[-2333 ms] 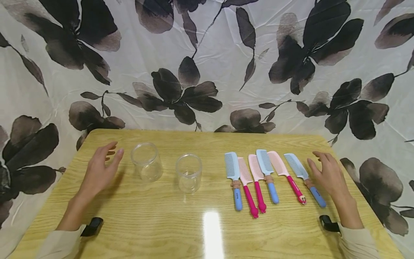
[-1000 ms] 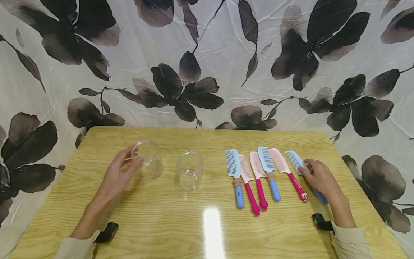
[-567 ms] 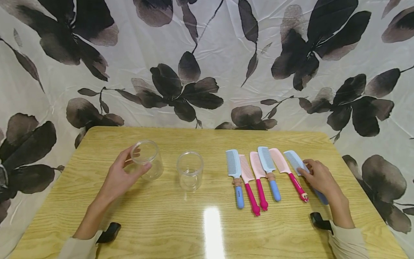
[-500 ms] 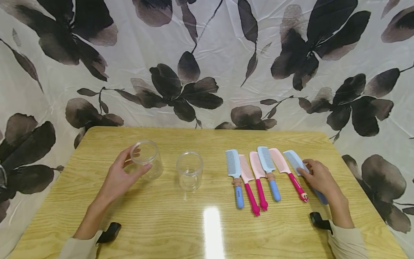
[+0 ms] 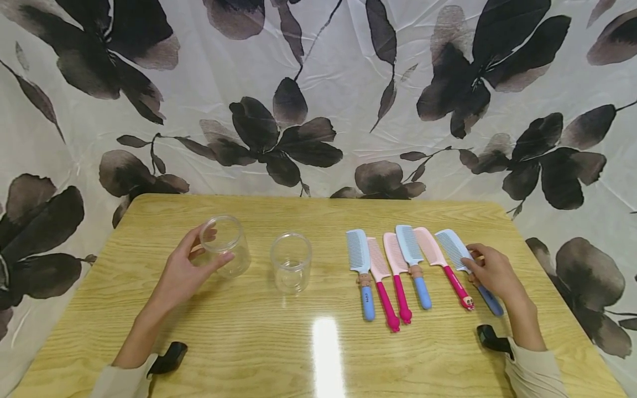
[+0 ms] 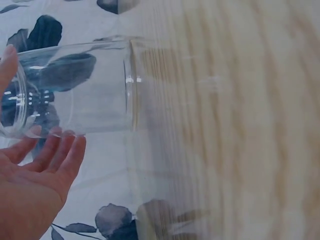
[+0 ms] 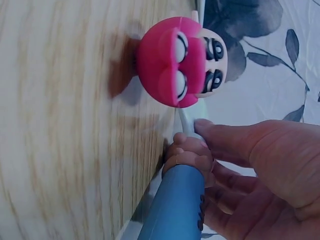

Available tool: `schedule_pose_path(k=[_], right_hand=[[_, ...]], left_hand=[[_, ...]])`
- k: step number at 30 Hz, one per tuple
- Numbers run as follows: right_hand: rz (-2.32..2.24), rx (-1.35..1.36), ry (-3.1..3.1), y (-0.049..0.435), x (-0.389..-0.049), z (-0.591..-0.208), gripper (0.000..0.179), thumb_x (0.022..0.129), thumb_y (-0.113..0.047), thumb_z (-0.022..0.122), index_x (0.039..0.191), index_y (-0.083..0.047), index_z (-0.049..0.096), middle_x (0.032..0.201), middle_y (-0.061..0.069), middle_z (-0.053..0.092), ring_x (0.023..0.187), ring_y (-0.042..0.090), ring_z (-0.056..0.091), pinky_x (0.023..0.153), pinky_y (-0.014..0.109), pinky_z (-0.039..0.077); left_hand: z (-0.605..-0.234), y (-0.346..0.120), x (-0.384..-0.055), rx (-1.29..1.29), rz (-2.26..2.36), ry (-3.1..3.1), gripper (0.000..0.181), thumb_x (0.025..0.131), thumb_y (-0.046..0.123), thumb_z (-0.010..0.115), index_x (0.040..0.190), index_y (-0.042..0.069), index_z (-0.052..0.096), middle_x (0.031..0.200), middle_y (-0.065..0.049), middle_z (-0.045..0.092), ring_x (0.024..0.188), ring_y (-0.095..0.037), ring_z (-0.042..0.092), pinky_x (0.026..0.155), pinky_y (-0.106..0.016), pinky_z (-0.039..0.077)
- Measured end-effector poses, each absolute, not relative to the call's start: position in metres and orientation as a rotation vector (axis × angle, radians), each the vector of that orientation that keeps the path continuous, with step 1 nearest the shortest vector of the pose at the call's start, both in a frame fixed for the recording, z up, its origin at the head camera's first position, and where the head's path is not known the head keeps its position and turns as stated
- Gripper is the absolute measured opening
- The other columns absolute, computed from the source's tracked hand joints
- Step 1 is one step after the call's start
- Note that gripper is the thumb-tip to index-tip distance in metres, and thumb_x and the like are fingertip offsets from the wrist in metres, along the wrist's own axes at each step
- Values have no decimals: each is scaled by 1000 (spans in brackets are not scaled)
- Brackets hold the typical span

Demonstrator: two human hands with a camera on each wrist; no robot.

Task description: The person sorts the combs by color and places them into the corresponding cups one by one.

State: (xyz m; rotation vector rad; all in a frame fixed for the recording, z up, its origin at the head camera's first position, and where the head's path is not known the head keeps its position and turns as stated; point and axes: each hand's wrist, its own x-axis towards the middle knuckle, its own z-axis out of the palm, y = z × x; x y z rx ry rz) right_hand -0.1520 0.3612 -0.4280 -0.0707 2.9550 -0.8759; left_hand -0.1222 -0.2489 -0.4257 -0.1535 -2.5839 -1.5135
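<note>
In the head view my left hand holds the left clear jar, which stands upright on the table. The left wrist view shows the fingertips against one side of this jar and the thumb at the opposite side. My right hand pinches the rightmost blue comb near its neck, between thumb and fingers. From the right wrist view, the comb's blue handle and brown bear-like figure are close by; the hand partly hides the comb.
A second clear jar stands right of the held one. Several combs lie in a row: blue ones and pink ones. The nearest pink comb's handle ends in a character head. A patterned cloth hangs behind the wooden table.
Both hands have moved inward, the left onto the left jar and the right onto the rightmost blue comb. In the last half second that comb has shifted slightly under the right hand.
</note>
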Motion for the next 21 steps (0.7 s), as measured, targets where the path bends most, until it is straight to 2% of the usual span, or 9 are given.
schedule_pose_path(k=[3,6,12,14,19,21], right_hand=[[-917,-50,2942,361,-151,-426,38,103,-5,60,131,20,50,104,29,59,67,21,65,51,25,53],[-919,-37,2973,362,-151,-425,38,103,-6,62,130,20,52,108,31,59,77,28,67,53,25,53],[-872,-30,3062,363,-150,-423,37,101,-9,67,127,16,58,110,30,63,93,40,66,59,24,52],[-868,-17,3070,363,-150,-422,37,100,-10,68,126,15,59,110,29,63,93,41,66,60,25,52],[-858,8,3085,363,-149,-416,37,100,-11,68,126,14,58,112,31,64,93,41,66,62,27,52],[-857,10,3100,363,-148,-414,37,100,-10,68,126,14,58,112,32,64,93,42,67,62,26,52]], left_hand=[[-425,-249,-123,-150,-1531,-2583,75,93,25,80,154,7,41,143,-21,52,132,-34,49,99,-5,37],[-425,-249,-122,-151,-1542,-2583,75,93,24,80,154,7,41,143,-21,52,132,-31,49,99,-4,37],[-426,-249,-122,-144,-1547,-2589,75,93,25,80,155,9,41,144,-20,52,130,-11,48,99,-3,37],[-426,-249,-122,-139,-1551,-2591,76,93,25,80,155,9,40,144,-20,52,131,-14,48,98,-3,37],[-425,-249,-122,-136,-1542,-2594,76,93,26,80,155,8,40,144,-21,52,133,-33,48,97,-2,36],[-426,-249,-122,-137,-1541,-2593,76,93,26,80,155,7,40,143,-21,52,133,-34,48,96,-1,36]])
